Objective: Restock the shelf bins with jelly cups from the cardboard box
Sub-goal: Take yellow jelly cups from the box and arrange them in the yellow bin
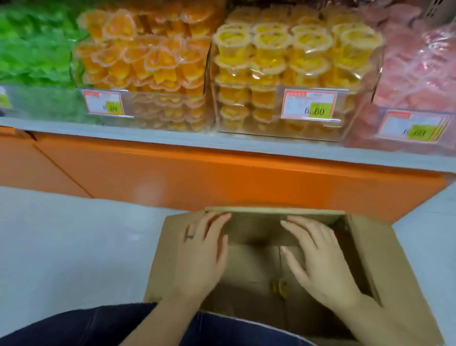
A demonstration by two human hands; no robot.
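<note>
Two hands over one open cardboard box: left hand and right hand, fingers straight and spread, gripping nothing. Between the thumbs, deeper down, one blurred yellow jelly cup. Beyond the fingertips, four heaped shelf bins.

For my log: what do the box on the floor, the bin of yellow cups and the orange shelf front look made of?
Box: brown cardboard, matte, with creased flaps. Bin: clear rigid plastic, possibly acrylic; glossy, the yellow cups show through its walls. Shelf front: smooth orange panel with a soft sheen, painted metal or laminate, cannot tell which.
</note>
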